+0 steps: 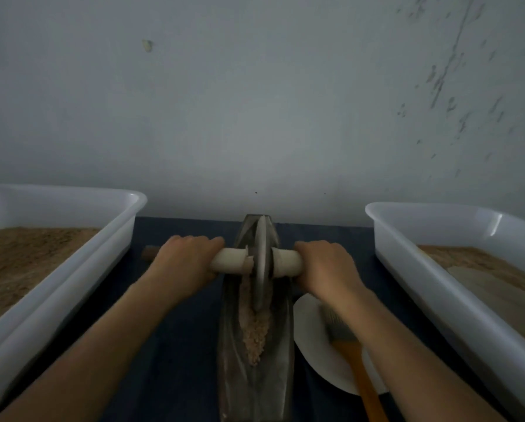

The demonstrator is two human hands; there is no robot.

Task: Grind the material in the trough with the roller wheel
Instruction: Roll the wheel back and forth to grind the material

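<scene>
**Both hands on the axle, wheel standing in the far half of the trough**

From the head view, looking down past the forearms: a long, dark metal trough [255, 376] runs straight away from the person across a dark blue table top [170, 345], its far tip close to the pale wall [255, 102]. The roller wheel [261, 263], a thin grey disc, stands upright on edge in the trough's far half. A pale-wrapped handle [230, 261] passes through its hub and sticks out to both sides.

The left hand [185, 260] grasps the handle left of the disc, fingers curled over the top; a brown wooden end shows beyond the knuckles. The right hand [325, 266] grasps the handle on the other side in the same way, fingers wrapped over it.

The material [255, 333], a pale, coarse crumb, lies in the trough's groove just on the near side of the wheel, trailing toward the person.

A white plate [313, 354] sits just right of the trough, partly under the right forearm, with a brush [346, 345] with an orange-yellow handle lying on it. A white plastic tub [72, 263] on the left holds brown granular stuff; another white tub [437, 284] on the right holds similar stuff.
</scene>
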